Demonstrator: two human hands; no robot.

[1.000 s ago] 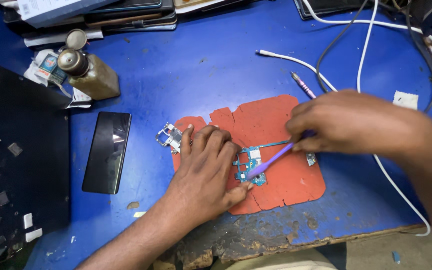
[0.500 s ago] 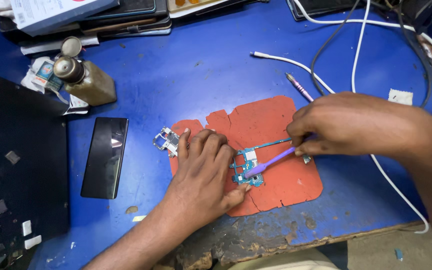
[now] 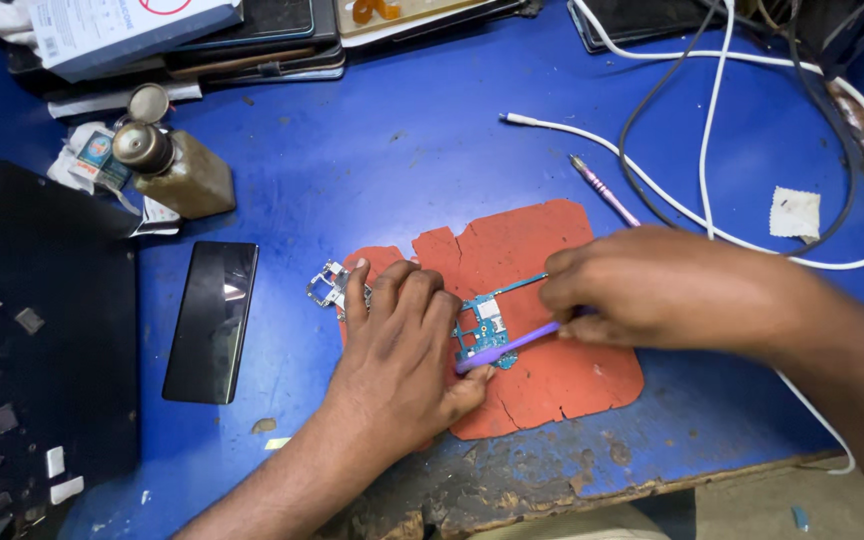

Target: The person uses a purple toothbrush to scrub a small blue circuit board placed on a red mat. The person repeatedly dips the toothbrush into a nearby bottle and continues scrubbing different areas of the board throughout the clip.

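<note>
A purple tool (image 3: 508, 347) is pinched between the fingers of the right hand (image 3: 642, 290), its tip laid on a blue circuit board (image 3: 480, 328). The board is pressed flat under the closed fingers of the left hand (image 3: 397, 350), thumb beside the tool tip. Board and hands are carried by an orange mat (image 3: 542, 300) near the front edge of the bench (image 3: 402, 150). A phone (image 3: 211, 320) lies left of the mat, a bottle (image 3: 177, 170) towards the rear left corner.
</note>
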